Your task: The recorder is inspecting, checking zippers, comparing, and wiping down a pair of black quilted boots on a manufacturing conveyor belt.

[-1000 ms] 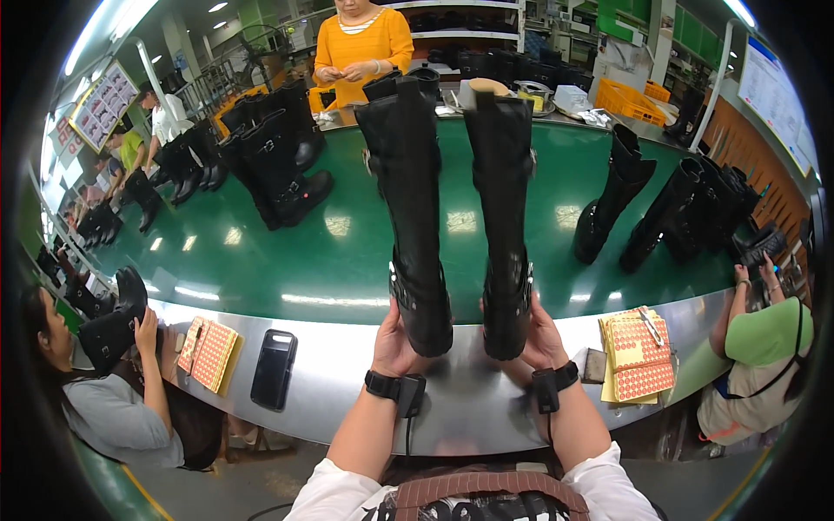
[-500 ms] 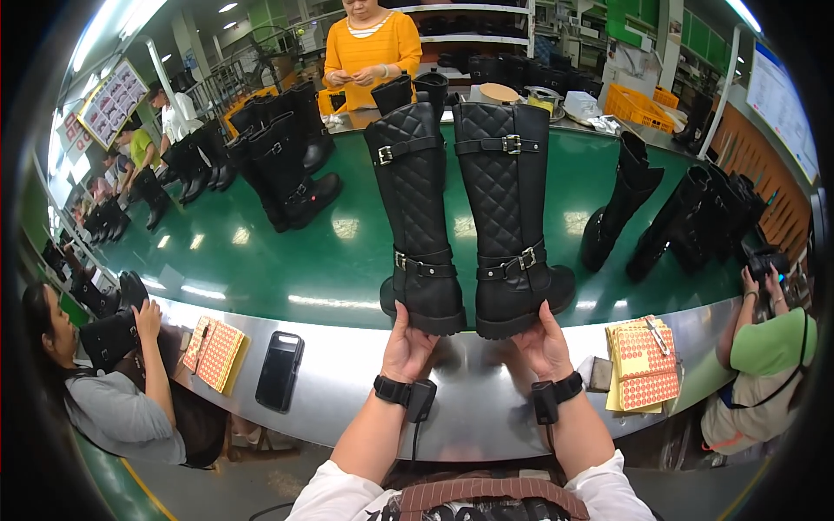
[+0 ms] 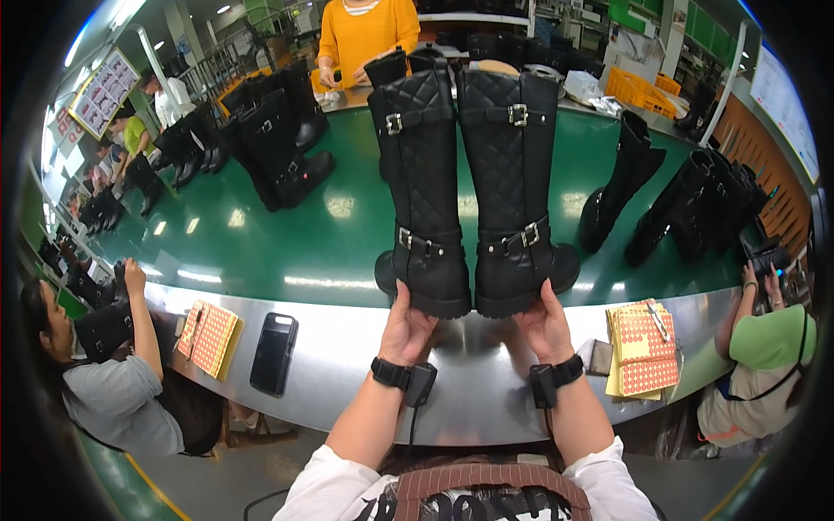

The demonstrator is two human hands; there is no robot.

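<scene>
The 2 black quilted boots, the left boot (image 3: pixel 424 191) and the right boot (image 3: pixel 512 191), are held upright side by side over the near edge of the bench (image 3: pixel 478 391), heels close together, toes pointing outward. The left hand (image 3: pixel 408 330) grips the left boot at its foot, thumb up against the side and the other fingers apparently under the sole; the right hand (image 3: pixel 545 330) grips the right boot in the same mirrored way. Holding both low probably leaves the tall shafts uncovered, so the 2 buckled straps on each can be compared at matching heights. Whether the soles touch the bench, I cannot tell.

The bench has a bare steel border and a glossy green top (image 3: pixel 304 252) that reflects the lamps. On the steel, a dark phone-shaped object (image 3: pixel 274 354) and a stack of sticker sheets (image 3: pixel 208 337) lie to the left; a second stack (image 3: pixel 641 352) and a small grey block (image 3: pixel 599 356) lie to the right. They seem set aside to leave the middle free yet within reach. More boots stand on the green at left (image 3: pixel 274 165) and right (image 3: pixel 695 208).

Around it, a person in orange (image 3: pixel 369 39) stands across the bench, 1 co-worker in grey (image 3: pixel 113 391) sits at left, and another in green (image 3: pixel 769 334) is at right. Behind are shelves and an orange crate (image 3: pixel 638 91).
</scene>
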